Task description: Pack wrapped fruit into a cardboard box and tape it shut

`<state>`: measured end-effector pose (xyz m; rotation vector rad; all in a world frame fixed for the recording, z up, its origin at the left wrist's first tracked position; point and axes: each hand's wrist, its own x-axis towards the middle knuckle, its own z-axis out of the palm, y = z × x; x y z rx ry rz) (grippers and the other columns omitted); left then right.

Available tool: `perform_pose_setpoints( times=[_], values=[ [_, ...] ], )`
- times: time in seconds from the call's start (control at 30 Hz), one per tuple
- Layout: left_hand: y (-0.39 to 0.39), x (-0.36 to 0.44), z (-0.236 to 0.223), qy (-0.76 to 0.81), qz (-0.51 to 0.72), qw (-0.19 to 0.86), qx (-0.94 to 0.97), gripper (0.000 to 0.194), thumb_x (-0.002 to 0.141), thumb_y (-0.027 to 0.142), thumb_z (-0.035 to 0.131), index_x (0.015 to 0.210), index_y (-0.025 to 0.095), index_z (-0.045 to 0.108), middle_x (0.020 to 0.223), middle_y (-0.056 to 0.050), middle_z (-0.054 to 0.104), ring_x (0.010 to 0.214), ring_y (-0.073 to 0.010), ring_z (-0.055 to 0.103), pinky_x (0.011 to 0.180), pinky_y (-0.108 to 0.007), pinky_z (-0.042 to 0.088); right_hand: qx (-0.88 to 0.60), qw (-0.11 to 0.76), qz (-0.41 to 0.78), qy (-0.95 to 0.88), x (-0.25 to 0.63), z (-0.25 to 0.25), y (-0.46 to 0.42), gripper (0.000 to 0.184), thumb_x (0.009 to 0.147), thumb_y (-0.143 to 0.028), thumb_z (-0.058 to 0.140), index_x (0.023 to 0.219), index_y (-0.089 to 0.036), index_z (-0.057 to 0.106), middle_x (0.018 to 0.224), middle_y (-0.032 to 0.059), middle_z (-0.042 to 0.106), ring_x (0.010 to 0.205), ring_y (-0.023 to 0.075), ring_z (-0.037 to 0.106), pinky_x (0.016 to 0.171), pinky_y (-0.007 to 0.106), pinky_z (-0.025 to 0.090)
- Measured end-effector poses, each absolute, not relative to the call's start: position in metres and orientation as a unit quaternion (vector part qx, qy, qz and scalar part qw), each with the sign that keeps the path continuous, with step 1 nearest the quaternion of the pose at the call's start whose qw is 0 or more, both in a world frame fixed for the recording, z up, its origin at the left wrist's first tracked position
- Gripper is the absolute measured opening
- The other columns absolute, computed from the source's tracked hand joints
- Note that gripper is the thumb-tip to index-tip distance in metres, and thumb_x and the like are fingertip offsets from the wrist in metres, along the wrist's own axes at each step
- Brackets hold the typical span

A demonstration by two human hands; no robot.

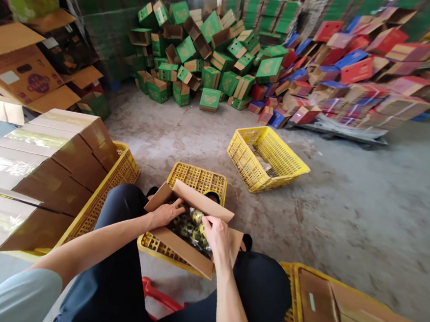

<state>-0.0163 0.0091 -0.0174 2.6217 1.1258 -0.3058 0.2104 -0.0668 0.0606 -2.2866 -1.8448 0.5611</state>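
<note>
An open cardboard box (184,250) with its flaps spread sits between my knees on an upturned yellow crate (198,175). Inside lie several round green fruits (196,215) in clear plastic wrapping (198,237). My left hand (166,214) reaches over the box's left end, its fingers stretched onto the dark contents there. At the right side, my right hand (215,234) pinches the clear plastic above the fruit. Just beyond the far flap, a roll of tape (212,196) is partly hidden.
Closed cartons (41,163) fill a yellow crate (124,169) on my left; another crate of cartons (371,321) stands at my right. A yellow basket (276,160) rests ahead on the floor. Behind are piles of green boxes (209,100) and red-and-blue boxes (357,71).
</note>
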Motion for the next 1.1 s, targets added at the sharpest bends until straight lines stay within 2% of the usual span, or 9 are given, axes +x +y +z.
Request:
perform_pose_setpoints(
  times=[0.17,0.43,0.53,0.63,0.73,0.87,0.97,1.03,1.1],
  values=[
    [0.007,-0.007,-0.013,0.405,-0.154,0.102,0.895,0.085,0.077,0.007,0.075,0.152,0.023,0.037,0.162,-0.026,0.029,0.098,-0.0299,0.076,0.086,-0.039,0.060,-0.768,0.083,0.175,-0.610,0.210,0.059,-0.066,0.033,0.103,-0.038,0.052,0.104,-0.025,0.082,0.102,0.0111,0.081,0.095,0.0240,0.074,0.074,0.026,0.047],
    [0.005,-0.007,-0.005,0.427,-0.159,0.128,0.881,0.088,0.084,0.008,0.066,0.160,0.031,0.028,0.167,-0.021,0.024,0.102,-0.0294,0.075,0.086,-0.038,0.059,-0.757,0.105,0.174,-0.621,0.215,0.061,-0.069,0.036,0.103,-0.038,0.049,0.100,-0.024,0.083,0.099,0.0108,0.082,0.088,0.0229,0.075,0.068,0.025,0.044],
    [0.002,-0.012,0.006,0.435,-0.075,0.147,0.885,0.068,0.090,0.008,0.053,0.154,0.025,0.042,0.160,-0.015,0.038,0.111,-0.0263,0.069,0.094,-0.036,0.056,-0.757,0.105,0.184,-0.618,0.216,0.062,-0.069,0.036,0.103,-0.039,0.049,0.099,-0.025,0.083,0.099,0.0102,0.082,0.088,0.0230,0.075,0.066,0.025,0.043],
    [0.002,-0.016,0.013,0.447,-0.026,0.158,0.880,0.041,0.095,0.009,0.042,0.127,0.021,0.065,0.142,-0.010,0.054,0.113,-0.0242,0.063,0.100,-0.035,0.053,-0.761,0.101,0.190,-0.612,0.216,0.060,-0.066,0.037,0.103,-0.040,0.050,0.098,-0.025,0.083,0.098,0.0099,0.082,0.087,0.0227,0.075,0.065,0.024,0.042],
    [0.003,-0.016,0.012,0.467,-0.040,0.175,0.866,0.030,0.095,0.011,0.044,0.102,0.016,0.073,0.124,-0.015,0.061,0.108,-0.0275,0.063,0.096,-0.037,0.054,-0.763,0.104,0.198,-0.607,0.218,0.056,-0.063,0.037,0.102,-0.041,0.050,0.098,-0.025,0.083,0.099,0.0105,0.082,0.087,0.0236,0.075,0.065,0.025,0.041],
    [0.005,-0.011,0.009,0.492,-0.036,0.209,0.845,0.020,0.093,0.015,0.055,0.089,0.013,0.074,0.112,-0.020,0.065,0.113,-0.0343,0.061,0.099,-0.043,0.052,-0.746,0.155,0.230,-0.606,0.227,0.050,-0.062,0.040,0.100,-0.044,0.049,0.096,-0.023,0.083,0.099,0.0092,0.082,0.088,0.0240,0.074,0.067,0.025,0.043],
    [0.008,-0.006,0.013,0.499,-0.011,0.252,0.829,0.020,0.096,0.024,0.056,0.097,0.015,0.074,0.110,-0.016,0.068,0.111,-0.0311,0.065,0.100,-0.042,0.051,-0.726,0.199,0.262,-0.604,0.232,0.050,-0.064,0.048,0.098,-0.049,0.046,0.086,-0.020,0.082,0.084,0.0086,0.080,0.081,0.0232,0.073,0.066,0.025,0.045],
    [0.011,-0.003,0.017,0.501,0.008,0.287,0.817,0.033,0.104,0.034,0.045,0.108,0.017,0.072,0.106,-0.012,0.071,0.102,-0.0259,0.069,0.094,-0.037,0.054,-0.715,0.227,0.284,-0.597,0.232,0.051,-0.066,0.052,0.098,-0.053,0.045,0.085,-0.019,0.081,0.080,0.0085,0.080,0.078,0.0232,0.072,0.068,0.026,0.047],
    [0.013,0.000,0.020,0.493,0.034,0.350,0.796,0.047,0.110,0.043,0.029,0.122,0.019,0.068,0.104,-0.008,0.074,0.094,-0.0208,0.072,0.086,-0.031,0.056,-0.701,0.253,0.309,-0.591,0.230,0.053,-0.068,0.052,0.098,-0.056,0.045,0.092,-0.019,0.081,0.089,0.0085,0.081,0.081,0.0240,0.073,0.071,0.027,0.051]
  ],
)
